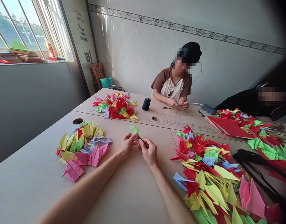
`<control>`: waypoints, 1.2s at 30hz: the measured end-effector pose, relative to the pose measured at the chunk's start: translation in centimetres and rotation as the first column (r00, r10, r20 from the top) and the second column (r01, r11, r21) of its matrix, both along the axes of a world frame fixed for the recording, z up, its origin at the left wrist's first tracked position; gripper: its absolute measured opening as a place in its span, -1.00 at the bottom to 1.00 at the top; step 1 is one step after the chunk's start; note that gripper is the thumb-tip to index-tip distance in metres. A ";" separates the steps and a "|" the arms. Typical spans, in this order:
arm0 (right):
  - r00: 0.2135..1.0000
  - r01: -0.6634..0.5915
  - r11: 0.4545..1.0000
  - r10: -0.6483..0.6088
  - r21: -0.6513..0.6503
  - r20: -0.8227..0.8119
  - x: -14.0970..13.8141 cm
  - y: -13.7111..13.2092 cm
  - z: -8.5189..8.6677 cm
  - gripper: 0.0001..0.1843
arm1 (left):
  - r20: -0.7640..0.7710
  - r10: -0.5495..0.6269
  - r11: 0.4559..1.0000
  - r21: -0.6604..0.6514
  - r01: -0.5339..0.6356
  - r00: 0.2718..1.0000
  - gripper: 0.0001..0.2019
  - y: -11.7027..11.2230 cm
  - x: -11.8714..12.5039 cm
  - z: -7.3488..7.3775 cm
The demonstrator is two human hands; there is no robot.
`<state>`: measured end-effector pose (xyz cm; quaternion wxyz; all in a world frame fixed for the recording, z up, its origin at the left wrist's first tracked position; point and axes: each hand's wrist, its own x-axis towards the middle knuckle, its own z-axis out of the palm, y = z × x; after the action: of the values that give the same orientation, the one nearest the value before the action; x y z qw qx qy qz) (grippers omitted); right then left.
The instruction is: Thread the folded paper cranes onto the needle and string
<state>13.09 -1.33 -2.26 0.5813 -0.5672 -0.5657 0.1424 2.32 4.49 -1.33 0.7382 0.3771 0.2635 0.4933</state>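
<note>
The left hand (126, 144) and right hand (148, 151) sit together at frame centre above the bench (33, 193), pinching a small green paper crane (134, 130), a light, steady grip best suiting its thin folds.

The view looks from the person's head, facing forward and down across the desk (33, 193). The left hand (126, 145) and right hand (148, 152) appear close below it, while the tiled wall (138, 53) stands well off beyond the desk.

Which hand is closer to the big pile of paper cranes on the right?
Right. The right hand is just to the left of the big pile of paper cranes, not touching it. The left hand is farther away, on the other side of the right hand.
</note>
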 end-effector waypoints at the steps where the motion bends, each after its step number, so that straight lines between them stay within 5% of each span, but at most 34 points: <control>1: 1.000 0.000 1.000 0.000 -0.002 -0.001 0.0 0.0 0.0 -0.70 | -0.002 0.002 1.000 0.000 -0.002 1.000 -0.72 0.0 0.0 0.0; 36: 0.999 -0.016 0.999 0.015 -0.031 -0.034 0.1 0.0 0.1 -0.67 | -0.015 -0.013 1.000 0.002 0.013 1.000 -0.72 -0.1 0.0 0.2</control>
<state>13.17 -1.31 -2.21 0.5808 -0.5694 -0.5579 0.1651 2.34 4.37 -1.17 0.7390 0.3835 0.2659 0.4858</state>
